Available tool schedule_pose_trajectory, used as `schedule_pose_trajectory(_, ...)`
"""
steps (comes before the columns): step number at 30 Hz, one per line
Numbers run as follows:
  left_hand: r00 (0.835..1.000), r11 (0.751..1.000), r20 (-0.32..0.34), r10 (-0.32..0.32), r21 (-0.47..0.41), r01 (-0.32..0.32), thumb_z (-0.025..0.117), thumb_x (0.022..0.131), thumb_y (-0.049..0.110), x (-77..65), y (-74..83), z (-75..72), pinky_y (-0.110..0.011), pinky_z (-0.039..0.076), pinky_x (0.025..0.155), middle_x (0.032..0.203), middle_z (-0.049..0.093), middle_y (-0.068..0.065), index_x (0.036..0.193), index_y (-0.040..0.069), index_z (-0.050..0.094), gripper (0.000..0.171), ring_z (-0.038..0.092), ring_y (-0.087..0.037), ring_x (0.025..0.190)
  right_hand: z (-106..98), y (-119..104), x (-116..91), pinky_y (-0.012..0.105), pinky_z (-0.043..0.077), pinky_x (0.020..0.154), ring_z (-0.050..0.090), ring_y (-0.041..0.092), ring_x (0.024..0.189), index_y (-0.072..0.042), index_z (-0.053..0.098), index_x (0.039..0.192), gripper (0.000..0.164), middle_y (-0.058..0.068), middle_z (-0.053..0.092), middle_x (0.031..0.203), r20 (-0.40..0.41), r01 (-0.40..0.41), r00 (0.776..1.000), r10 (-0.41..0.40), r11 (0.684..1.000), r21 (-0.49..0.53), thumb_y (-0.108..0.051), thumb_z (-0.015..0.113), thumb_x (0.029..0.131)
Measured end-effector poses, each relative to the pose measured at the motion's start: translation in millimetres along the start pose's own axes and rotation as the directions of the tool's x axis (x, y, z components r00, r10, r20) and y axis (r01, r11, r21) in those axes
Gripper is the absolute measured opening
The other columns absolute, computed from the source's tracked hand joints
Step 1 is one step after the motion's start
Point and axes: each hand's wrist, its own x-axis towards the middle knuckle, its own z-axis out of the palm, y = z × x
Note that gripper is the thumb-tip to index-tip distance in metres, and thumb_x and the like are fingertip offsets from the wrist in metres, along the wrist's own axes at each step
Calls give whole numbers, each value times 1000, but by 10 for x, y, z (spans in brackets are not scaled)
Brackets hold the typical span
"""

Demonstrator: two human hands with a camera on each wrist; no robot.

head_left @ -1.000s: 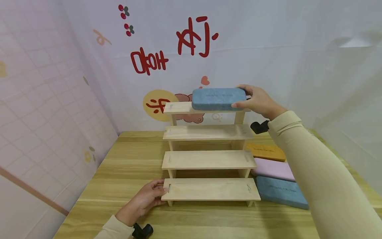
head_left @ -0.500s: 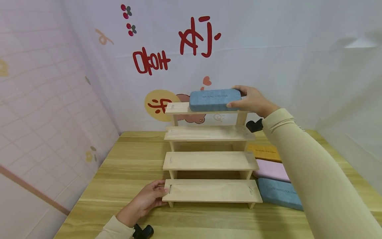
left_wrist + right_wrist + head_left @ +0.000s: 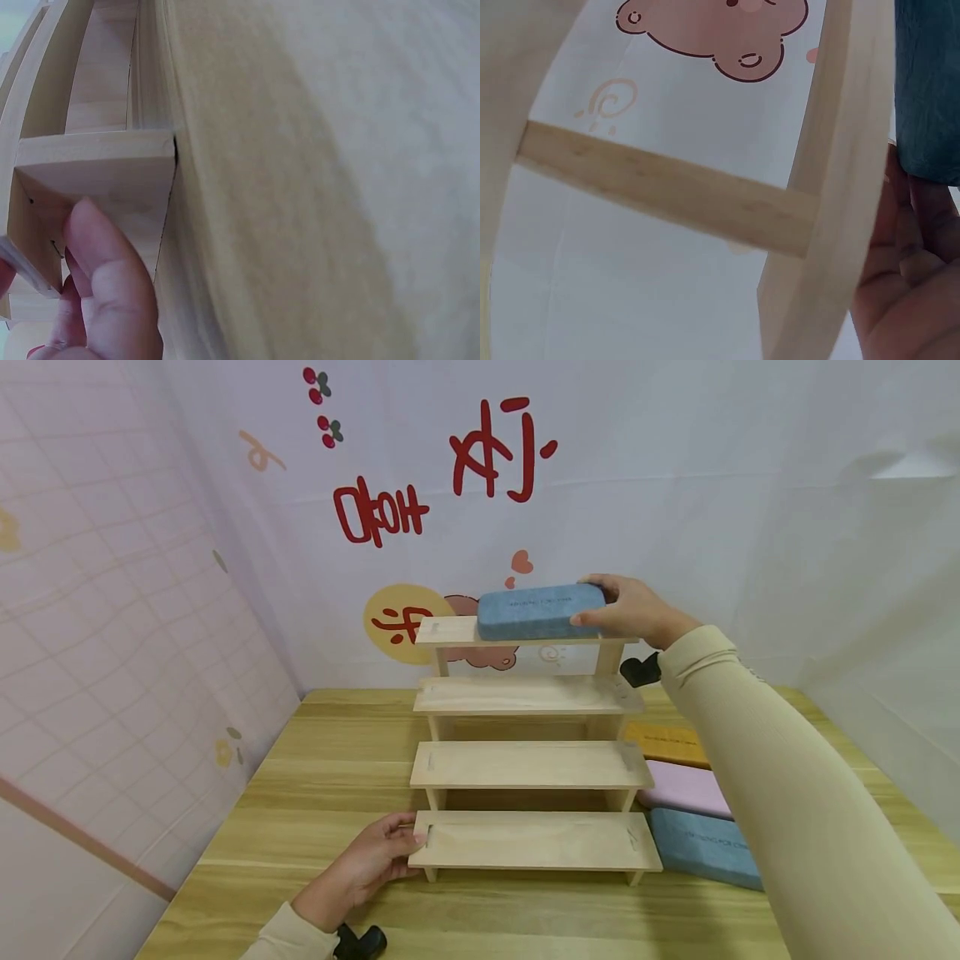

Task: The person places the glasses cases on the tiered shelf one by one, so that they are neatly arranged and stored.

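Note:
A stepped wooden rack (image 3: 532, 764) with several shelves stands on the table. On its top shelf sits a blue oblong case (image 3: 536, 614) with dark lettering on its lid. My right hand (image 3: 633, 610) grips the right end of that case, thumb in front and fingers behind; in the right wrist view the dark blue case (image 3: 930, 90) shows beside the shelf edge. At the lowest shelf, my left hand (image 3: 375, 856) grips the left end, thumb on top. The left wrist view has its fingers (image 3: 112, 277) under that shelf, beside the support board (image 3: 97, 180).
To the right of the rack lie an orange case (image 3: 663, 742), a pink case (image 3: 686, 787) and a second blue case (image 3: 705, 846), each partly hidden by the right sleeve or the rack. A printed white backdrop (image 3: 675, 510) hangs behind the wooden table (image 3: 300, 793).
The blue case has shifted slightly left along the top shelf, with my right hand still holding its right end. My left hand keeps its grip on the lowest shelf.

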Motion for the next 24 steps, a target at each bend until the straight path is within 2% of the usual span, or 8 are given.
schedule_pose_trajectory(3,1000,1000,3,1,-4,-1,59,95,9,-4,5,-2,-33,51,75,111,60,-11,142,-14,27,61,64,-17,87,-6,-9,0,46,41,97,46,29,118,-13,33,149,75,18,45,136,15,-7,1000,7,1000,25,-30,71,87)
schedule_pose_trajectory(6,1000,1000,10,6,-11,-6,59,95,9,-8,5,-6,-34,52,76,112,61,-12,141,-15,27,61,64,-17,88,-10,-10,6,37,45,88,46,26,113,-13,32,150,75,18,45,136,25,-20,1000,19,999,40,-29,71,88)
schedule_pose_trajectory(9,1000,1000,12,7,-13,-7,59,95,8,-13,11,-6,-34,52,77,111,61,-11,141,-15,27,60,64,-17,88,-8,-11,9,29,45,70,49,20,93,-14,30,151,75,16,47,129,36,-26,999,24,998,52,-28,70,89)
schedule_pose_trajectory(13,1000,1000,7,4,-10,-4,59,96,9,-16,17,-5,-34,52,77,110,61,-11,141,-14,28,60,64,-17,88,-6,-12,14,29,37,56,38,13,63,-13,29,152,75,9,48,103,51,-14,999,11,998,54,-27,68,90)
schedule_pose_trajectory(16,1000,1000,4,2,-7,-2,59,96,9,-16,12,-11,-34,52,76,110,61,-10,141,-14,28,60,64,-17,88,-2,-11,17,29,36,54,32,11,54,-11,28,152,74,5,41,87,56,-5,998,2,999,38,-27,68,91)
schedule_pose_trajectory(24,1000,1000,10,6,-8,-6,59,95,9,-12,-2,-22,-33,51,76,109,62,-9,141,-14,29,59,64,-17,87,28,4,26,29,36,55,31,11,55,-10,34,150,69,5,40,86,49,0,999,-2,999,41,-24,66,91)
